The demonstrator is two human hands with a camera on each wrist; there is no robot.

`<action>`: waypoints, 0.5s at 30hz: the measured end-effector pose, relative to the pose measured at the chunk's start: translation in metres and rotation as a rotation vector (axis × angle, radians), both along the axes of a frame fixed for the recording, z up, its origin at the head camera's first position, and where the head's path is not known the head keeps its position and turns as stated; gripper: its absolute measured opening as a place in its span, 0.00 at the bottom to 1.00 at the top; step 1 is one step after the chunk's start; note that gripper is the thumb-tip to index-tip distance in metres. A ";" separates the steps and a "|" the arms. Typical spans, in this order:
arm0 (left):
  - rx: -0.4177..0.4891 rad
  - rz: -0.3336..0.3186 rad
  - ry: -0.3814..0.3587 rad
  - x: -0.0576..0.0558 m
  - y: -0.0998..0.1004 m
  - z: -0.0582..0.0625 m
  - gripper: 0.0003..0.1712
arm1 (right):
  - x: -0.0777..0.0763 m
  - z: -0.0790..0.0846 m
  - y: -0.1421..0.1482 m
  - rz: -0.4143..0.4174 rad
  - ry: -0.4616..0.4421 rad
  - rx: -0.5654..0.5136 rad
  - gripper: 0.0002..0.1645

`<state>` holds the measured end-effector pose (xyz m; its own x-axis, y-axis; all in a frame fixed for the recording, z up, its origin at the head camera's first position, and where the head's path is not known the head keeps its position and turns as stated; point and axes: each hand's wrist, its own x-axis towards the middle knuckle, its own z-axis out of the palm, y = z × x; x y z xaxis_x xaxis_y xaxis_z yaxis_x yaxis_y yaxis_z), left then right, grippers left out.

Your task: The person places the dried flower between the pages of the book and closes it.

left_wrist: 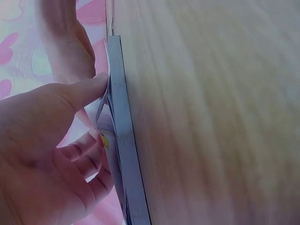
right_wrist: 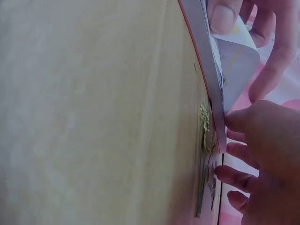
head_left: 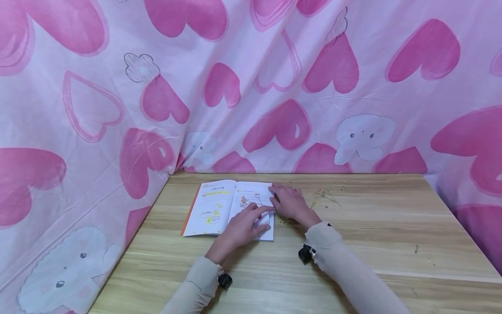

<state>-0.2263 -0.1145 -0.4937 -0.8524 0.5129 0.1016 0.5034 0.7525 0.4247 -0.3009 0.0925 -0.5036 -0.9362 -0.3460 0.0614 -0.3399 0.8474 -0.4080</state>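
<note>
An open book (head_left: pixel 208 218) with an orange cover edge lies on the table. On its right page rests a dried flower sprig (head_left: pixel 251 200) with small orange blooms, partly behind the left hand. My left hand (head_left: pixel 243 224) lies across the right page, index finger reaching the outer edge and thumb lower down on the paper. In the left wrist view a page (left_wrist: pixel 105 119) bows up beside the book's page block (left_wrist: pixel 123 103). My right hand (head_left: pixel 292 203) rests at the book's upper right edge, its thumb (right_wrist: pixel 241 119) touching the page edge and the fingers loosely spread.
Right of the book lie more dried sprigs (head_left: pixel 327 196) and, close by the right wrist, a small pale flower cluster (right_wrist: pixel 204 117). Scattered plant bits (head_left: pixel 416 248) dot the wooden table (head_left: pixel 372 244). A pink heart-print cloth (head_left: pixel 274 126) hangs behind and at both sides.
</note>
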 end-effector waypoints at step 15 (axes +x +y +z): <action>0.048 0.113 0.107 -0.006 0.009 0.005 0.23 | -0.004 -0.007 0.008 -0.033 0.064 -0.044 0.31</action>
